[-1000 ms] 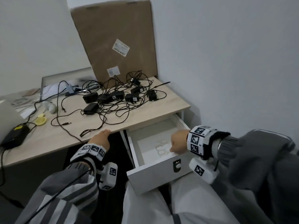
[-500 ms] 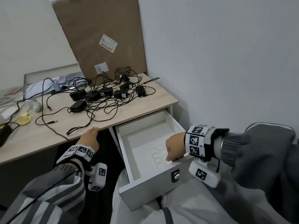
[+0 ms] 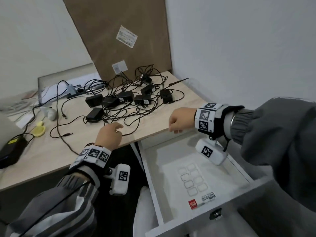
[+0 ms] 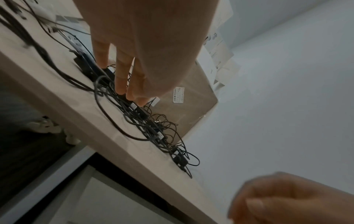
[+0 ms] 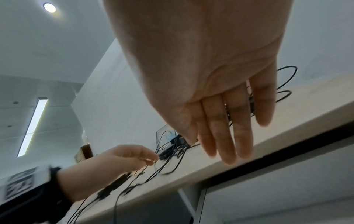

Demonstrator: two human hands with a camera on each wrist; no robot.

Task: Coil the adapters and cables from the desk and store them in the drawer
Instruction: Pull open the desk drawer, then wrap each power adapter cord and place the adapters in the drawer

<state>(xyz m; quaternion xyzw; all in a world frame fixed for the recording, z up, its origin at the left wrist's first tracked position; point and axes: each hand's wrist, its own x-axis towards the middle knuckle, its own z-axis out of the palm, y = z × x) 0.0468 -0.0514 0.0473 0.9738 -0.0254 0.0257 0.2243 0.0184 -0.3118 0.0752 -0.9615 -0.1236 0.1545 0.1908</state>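
A tangle of several black adapters (image 3: 126, 98) and thin black cables (image 3: 136, 115) lies on the pale wooden desk (image 3: 85, 144) near the back right corner. It also shows in the left wrist view as cables (image 4: 134, 118). The white drawer (image 3: 162, 156) under the desk's right end stands pulled out. My left hand (image 3: 118, 128) hovers over the desk's front edge with relaxed fingers (image 4: 122, 78), just short of a cable loop. My right hand (image 3: 172, 127) hangs at the desk's front right edge above the drawer, its fingers (image 5: 228, 133) straight and holding nothing.
A sticker sheet (image 3: 193, 178) lies on the drawer floor. A brown cardboard panel (image 3: 123, 40) leans on the wall behind the cables. At the left are a tray of papers (image 3: 51, 89), a white object (image 3: 51, 113), a yellow object (image 3: 40, 130) and a black device (image 3: 12, 151).
My right hand let go of the drawer front and rose to the desk edge. My left hand moved from the desk's front edge forward toward the cables. The drawer stands further out.
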